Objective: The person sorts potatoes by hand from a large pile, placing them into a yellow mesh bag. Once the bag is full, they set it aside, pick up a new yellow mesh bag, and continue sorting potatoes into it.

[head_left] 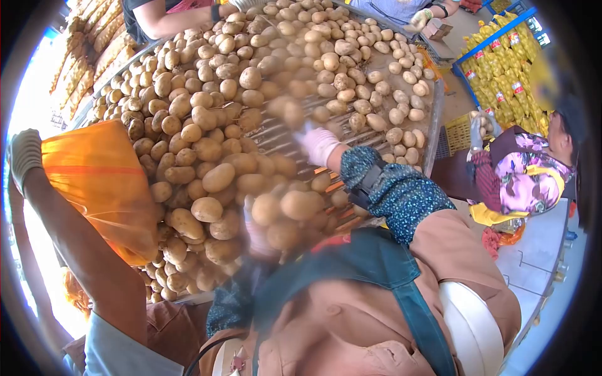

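Note:
My right hand (318,145), in a pale glove with a blue speckled sleeve cover, reaches over a slatted sorting table (276,139). Its fingertips, smeared by motion, are close to a blurred potato (291,114). Lower down, my left hand (257,237) is also gloved and strongly blurred, with its fingers partly hidden. Right beside it are large potatoes (300,205), smeared as well. Many more potatoes (218,178) are heaped to the left of both hands and along the far side. Whether either hand grips a potato I cannot tell.
At left, a co-worker's gloved hand (25,156) holds an orange mesh bag (100,182) against the heap. Other people stand across the table and at right. Filled yellow sacks (501,69) are behind a blue rail; stacked sacks (84,56) rise at upper left. A yellow crate (459,133) sits at right.

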Motion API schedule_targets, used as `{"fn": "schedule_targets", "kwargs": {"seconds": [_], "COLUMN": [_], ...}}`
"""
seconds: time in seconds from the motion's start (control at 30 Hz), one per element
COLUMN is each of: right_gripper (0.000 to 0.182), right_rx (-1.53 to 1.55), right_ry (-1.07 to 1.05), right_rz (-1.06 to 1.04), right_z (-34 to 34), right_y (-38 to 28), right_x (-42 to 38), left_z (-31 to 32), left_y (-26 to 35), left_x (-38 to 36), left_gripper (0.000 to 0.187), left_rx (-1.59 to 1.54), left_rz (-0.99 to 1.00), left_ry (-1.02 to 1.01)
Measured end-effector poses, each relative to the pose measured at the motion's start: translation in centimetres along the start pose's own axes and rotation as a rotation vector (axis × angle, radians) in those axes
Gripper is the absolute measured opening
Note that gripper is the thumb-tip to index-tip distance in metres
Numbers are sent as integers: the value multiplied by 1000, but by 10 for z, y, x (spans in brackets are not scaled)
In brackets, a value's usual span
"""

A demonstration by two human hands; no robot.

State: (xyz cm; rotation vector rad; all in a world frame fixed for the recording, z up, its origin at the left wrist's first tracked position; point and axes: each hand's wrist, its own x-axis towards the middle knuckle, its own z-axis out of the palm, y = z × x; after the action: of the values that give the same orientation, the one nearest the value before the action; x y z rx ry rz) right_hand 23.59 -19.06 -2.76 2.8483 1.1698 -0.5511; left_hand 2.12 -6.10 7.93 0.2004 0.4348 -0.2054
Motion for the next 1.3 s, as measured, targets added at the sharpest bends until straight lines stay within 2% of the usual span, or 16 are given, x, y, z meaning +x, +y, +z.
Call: {"fn": "schedule_targets", "kwargs": {"seconds": [0.13, 0.2, 0.3, 0.37, 0.43, 0.57, 0.6, 0.77, 0.83, 0.87, 0.93, 1.07, 1.13, 1.17, 1.23, 1.3], "right_gripper": [79, 80, 83, 84, 84, 75, 70, 66, 68, 68, 69, 69, 70, 71, 67, 65], "right_rx": [140, 90, -5, -74, -148, -99, -71, 58, -24, -67, -25, -4, 1, 5, 29, 94], "right_ry": [-17, -66, -90, -83, -67, 21, -23, -163, -247, -290, -268, -131, -235, -283, -227, -163], "right_rz": [113, 120, 141, 135, 99, -17, -46, -61, -8, -18, -20, -99, -76, -65, -58, -34], "right_z": [-6, -8, -13, -12, -10, 6, 5, -1, -3, 4, 2, 14, 10, 6, 6, 12], "right_y": [19, 22, 18, 18, 18, 29, 31, 48, 32, 28, 28, 32, 28, 26, 23, 26], "right_x": [-29, -38, -52, -60, -61, -60, -60, -69, -74, -72, -78, -108, -115, -119, -128, -131], "left_z": [-22, -29, -25, 12, 25, 19, 18, 12, 33, 69, 80, 13, 12, 16, 22, 24], "left_y": [-6, -8, -12, -7, -9, -17, -18, -20, -21, -18, -20, -28, -29, -28, -25, -24], "left_x": [10, 13, 12, 2, -1, 2, 3, 9, 8, -1, -4, 19, 20, 16, 12, 10], "left_gripper": [81, 81, 78, 78, 78, 78, 78, 78, 79, 79, 79, 80, 81, 81, 81, 80], "left_rx": [10, 20, 32, -56, -95, -36, -21, -24, -11, 5, 6, -75, -88, -76, -44, -8], "left_rz": [12, 25, 33, -92, -144, -88, -69, -133, -183, -215, -237, -218, -215, -215, -215, -215], "left_ry": [-65, -102, -19, -319, -375, -4, 88, -116, -57, 48, 94, -202, -190, -90, -21, -79]}}
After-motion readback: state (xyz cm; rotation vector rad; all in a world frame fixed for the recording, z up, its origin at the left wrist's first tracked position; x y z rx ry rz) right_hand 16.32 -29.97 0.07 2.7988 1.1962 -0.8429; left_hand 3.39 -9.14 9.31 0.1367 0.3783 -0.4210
